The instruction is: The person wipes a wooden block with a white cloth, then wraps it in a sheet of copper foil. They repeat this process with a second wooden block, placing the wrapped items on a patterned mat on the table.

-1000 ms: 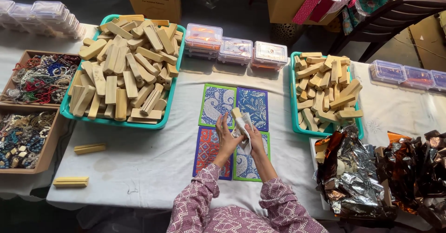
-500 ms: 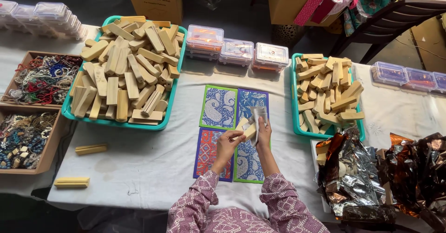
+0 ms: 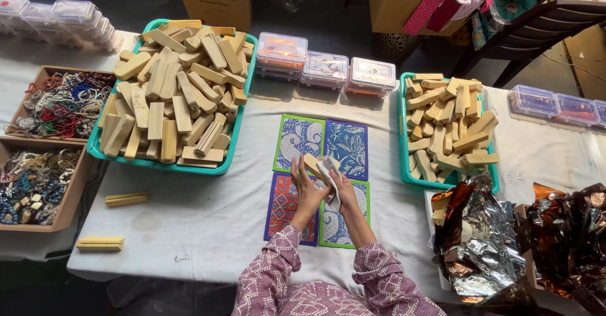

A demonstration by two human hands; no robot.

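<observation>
We hold a pale wooden block (image 3: pixel 312 163) up over the middle of the table, above 4 patterned mats (image 3: pixel 346 144) laid in a 2-by-2 square. Our left hand (image 3: pixel 307 190) grips the block from beneath, fingers curled around its near end. Our right hand (image 3: pixel 343 188) presses a small white cloth (image 3: pixel 328 168) against the block's right side, fingers pinched on the cloth. The 2 hands sit close together, nearly touching, both sleeves in a maroon print.

To the far left a large teal tray (image 3: pixel 98 147) is heaped with similar wooden blocks. To the right a smaller teal tray (image 3: pixel 402 133) holds another pile of them. Along the far edge, between the trays, stand 3 clear lidded plastic boxes (image 3: pixel 326 70). At the left edge, 2 brown trays of beads (image 3: pixel 47 212) sit one behind the other. 2 loose blocks (image 3: pixel 126 198) lie on the white tablecloth (image 3: pixel 208 221) at near left. Crumpled silver and copper foil (image 3: pixel 486 240) is piled at near right.
</observation>
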